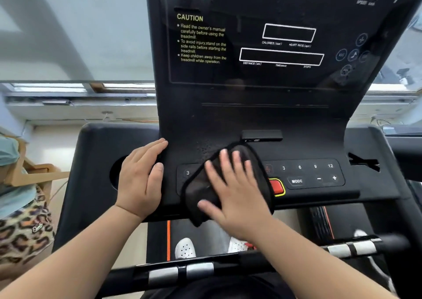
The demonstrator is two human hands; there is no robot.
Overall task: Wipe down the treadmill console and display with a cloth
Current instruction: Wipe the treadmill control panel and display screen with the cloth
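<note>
Two hands work the treadmill console [308, 143]: the left hand [140, 179] lies flat, fingers straight, beside the cup holder [115, 173]; right of it, the right hand [235, 189] presses a black cloth [198, 191] over the buttons, fingers spread, just left of the red stop button [276, 186].

A cardboard box [38, 175] stood at far left; leopard-print fabric [25, 228] lay just below it, white perforated shoes [185, 248] well to its lower right, a frosted window [75, 29] above.

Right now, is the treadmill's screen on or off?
It looks off. The display windows are dark and blank, with no lit numbers; only printed labels show. The right hand presses the cloth on the console below.
</note>
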